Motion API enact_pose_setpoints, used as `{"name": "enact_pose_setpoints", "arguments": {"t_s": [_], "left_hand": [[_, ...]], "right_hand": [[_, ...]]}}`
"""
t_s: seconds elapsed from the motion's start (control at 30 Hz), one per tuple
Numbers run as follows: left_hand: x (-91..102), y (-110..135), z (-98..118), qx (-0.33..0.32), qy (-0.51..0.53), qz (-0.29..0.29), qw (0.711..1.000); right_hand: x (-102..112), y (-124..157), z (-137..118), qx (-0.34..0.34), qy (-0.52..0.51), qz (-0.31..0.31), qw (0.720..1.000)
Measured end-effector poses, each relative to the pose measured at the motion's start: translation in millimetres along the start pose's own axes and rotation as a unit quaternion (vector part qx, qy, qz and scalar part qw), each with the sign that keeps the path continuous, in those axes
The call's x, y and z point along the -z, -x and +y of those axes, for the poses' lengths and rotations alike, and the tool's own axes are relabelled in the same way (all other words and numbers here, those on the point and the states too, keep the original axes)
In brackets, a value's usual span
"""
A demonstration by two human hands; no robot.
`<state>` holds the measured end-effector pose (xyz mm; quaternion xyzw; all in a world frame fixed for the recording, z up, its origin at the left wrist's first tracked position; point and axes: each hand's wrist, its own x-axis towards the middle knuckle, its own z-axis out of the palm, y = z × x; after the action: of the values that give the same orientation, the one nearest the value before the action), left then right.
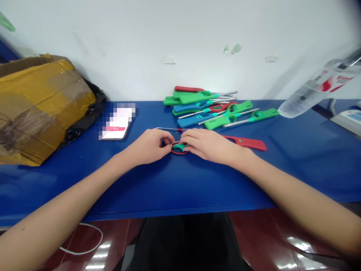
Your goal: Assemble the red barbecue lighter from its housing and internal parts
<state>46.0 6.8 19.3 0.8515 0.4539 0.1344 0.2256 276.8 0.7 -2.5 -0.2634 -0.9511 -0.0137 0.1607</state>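
Observation:
Between my two hands, low over the table, is a red lighter casing (179, 153) with a teal trigger (179, 147) inside its ring. My left hand (153, 146) pinches the ring's left side with thumb and forefinger. Closed over the casing's right side, my right hand (210, 145) hides most of it. Another red lighter casing piece (251, 143) shows beyond my right hand, partly covered by it. Just behind my fingers lies a thin screwdriver (166, 129), its red end close to the right hand.
Several long-necked lighters (214, 109) in green, blue and red are heaped against the wall. A phone (117, 122) lies to the left, beside a taped cardboard box (42, 109). At the right are a tilted clear plastic bottle (313, 88) and a white device (351, 118).

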Motion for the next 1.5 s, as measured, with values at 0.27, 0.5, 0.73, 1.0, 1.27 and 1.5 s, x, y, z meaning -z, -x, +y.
{"name": "enact_pose_setpoints", "arguments": {"t_s": [0.27, 0.5, 0.73, 1.0, 1.27, 1.5], "left_hand": [[-7.4, 8.6, 3.5, -0.071, -0.05, 0.101, 0.991], [-8.7, 11.5, 9.0, -0.138, -0.072, 0.091, 0.984], [-10.3, 1.8, -5.2, -0.189, -0.064, 0.059, 0.978], [-3.1, -4.6, -16.4, -0.219, -0.042, 0.016, 0.975], [-2.8, -8.2, -22.9, -0.221, -0.023, 0.007, 0.975], [-6.1, -9.0, -13.9, -0.241, -0.039, 0.043, 0.969]], "right_hand": [[17.7, 9.0, 6.4, -0.042, -0.067, 0.048, 0.996], [28.4, 31.3, 21.3, -0.077, -0.072, 0.017, 0.994], [18.0, 28.8, 18.2, -0.087, -0.112, 0.003, 0.99], [19.1, 28.7, 15.7, -0.098, -0.133, 0.002, 0.986], [19.1, 28.1, 13.6, -0.104, -0.138, 0.002, 0.985], [19.9, 28.0, 11.4, -0.132, -0.119, -0.004, 0.984]]}}
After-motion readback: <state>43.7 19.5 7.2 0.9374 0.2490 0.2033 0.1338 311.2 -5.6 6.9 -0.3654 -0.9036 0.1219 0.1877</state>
